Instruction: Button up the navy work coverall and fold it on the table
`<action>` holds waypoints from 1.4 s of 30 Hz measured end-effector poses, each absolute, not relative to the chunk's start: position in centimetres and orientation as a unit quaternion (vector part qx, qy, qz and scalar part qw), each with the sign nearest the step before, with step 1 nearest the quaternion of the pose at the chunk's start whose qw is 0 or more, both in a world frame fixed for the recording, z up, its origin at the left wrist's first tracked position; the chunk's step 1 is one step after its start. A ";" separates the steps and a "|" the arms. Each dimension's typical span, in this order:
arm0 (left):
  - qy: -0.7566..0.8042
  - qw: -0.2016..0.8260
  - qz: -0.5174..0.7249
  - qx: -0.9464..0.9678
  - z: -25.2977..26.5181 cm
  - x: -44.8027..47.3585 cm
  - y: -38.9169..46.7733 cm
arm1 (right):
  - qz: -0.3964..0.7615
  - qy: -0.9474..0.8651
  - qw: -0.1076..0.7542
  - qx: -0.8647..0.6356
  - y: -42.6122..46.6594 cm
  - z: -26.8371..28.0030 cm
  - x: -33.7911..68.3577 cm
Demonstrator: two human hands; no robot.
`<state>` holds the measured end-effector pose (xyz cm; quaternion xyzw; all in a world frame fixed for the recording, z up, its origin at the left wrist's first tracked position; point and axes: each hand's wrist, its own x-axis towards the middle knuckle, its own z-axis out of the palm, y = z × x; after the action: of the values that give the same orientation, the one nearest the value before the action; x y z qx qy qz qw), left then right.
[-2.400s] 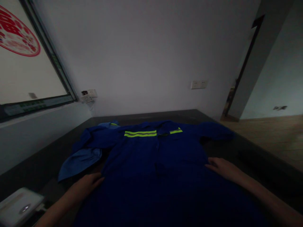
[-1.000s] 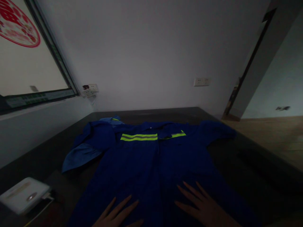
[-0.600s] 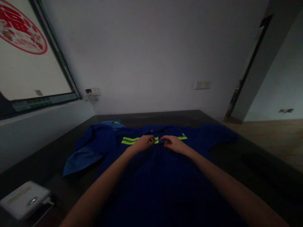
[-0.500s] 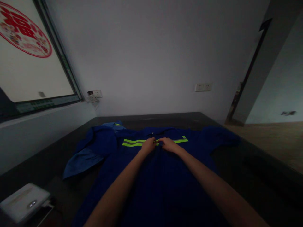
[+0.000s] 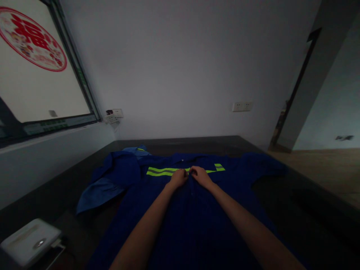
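Note:
A dark blue work jacket [image 5: 225, 225] lies spread front-up over a dark table, its collar toward the wall. Yellow-green reflective stripes [image 5: 160, 171] cross its chest. My left hand [image 5: 178, 178] and my right hand [image 5: 200, 176] meet at the front opening, level with the stripes. Both have fingers pinched on the jacket's front edges, almost touching each other. Whether a button or another fastener is between the fingertips is too small and dark to tell. The sleeve at the left is folded, with a lighter blue part [image 5: 98, 194] showing.
A white device [image 5: 32, 240] with a cable sits at the near left of the dark table [image 5: 174, 141]. Lighter blue cloth [image 5: 137, 151] lies behind the jacket's left sleeve. Wall sockets [image 5: 242, 107] are behind the table, and a window [image 5: 42, 93] is at the left.
Both hands stay at the chest opening, with small finger movements. The cloth below them is raised into a slight fold, and more of the right-hand stripe shows. The view has shifted slightly.

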<state>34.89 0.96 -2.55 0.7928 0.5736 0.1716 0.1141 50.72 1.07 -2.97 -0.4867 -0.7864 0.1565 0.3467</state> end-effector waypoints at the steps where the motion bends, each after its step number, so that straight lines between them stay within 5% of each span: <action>1: 0.572 0.116 0.176 0.793 -2.6 34.9 1.0 | 0.154 -0.779 0.363 -0.488 1.4 -3.0 50.7; 17: 0.540 0.148 0.401 0.725 -3.9 35.5 0.7 | 0.216 -0.633 0.545 -0.506 2.4 -5.4 49.5; 29: 0.510 0.150 0.439 0.724 -4.6 35.4 0.9 | 0.299 -0.600 0.585 -0.456 2.5 -5.4 49.7; 42: 0.524 0.131 0.407 0.737 -4.7 35.4 1.1 | 0.200 -0.661 0.569 -0.447 1.1 -3.9 49.5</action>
<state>35.41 1.06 -4.74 0.7370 0.5236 0.4068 0.1308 49.50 1.11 -3.89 -0.4465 -0.6611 0.2000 0.5688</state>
